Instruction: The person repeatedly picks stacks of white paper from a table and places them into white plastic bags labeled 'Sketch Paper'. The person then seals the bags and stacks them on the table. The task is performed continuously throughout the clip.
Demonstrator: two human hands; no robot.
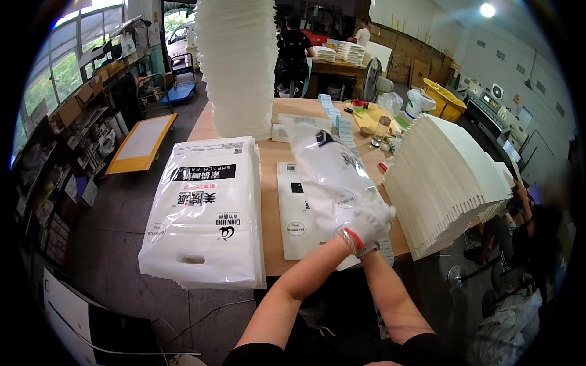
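Observation:
A white printed plastic bag [332,174] is raised at a slant over the middle of the table. My left hand [371,221], in a white glove with a red band at the wrist, is closed at the bag's near end; its fingers are slightly blurred. My right hand [368,248] is at the same end, mostly hidden behind the left, so its fingers do not show. Under the raised bag lies a packed pad [296,210] in similar printed plastic. To the left, a thick pile of printed bags with handle slots [207,213] lies on the table.
A tall stack of white sheets [235,67] rises at the far left of the table [281,256]. A leaning stack of white paper [442,177] stands at the right. Behind are a glass jar [381,129], a tape roll [358,105] and a fan [372,79]. Other people work beyond.

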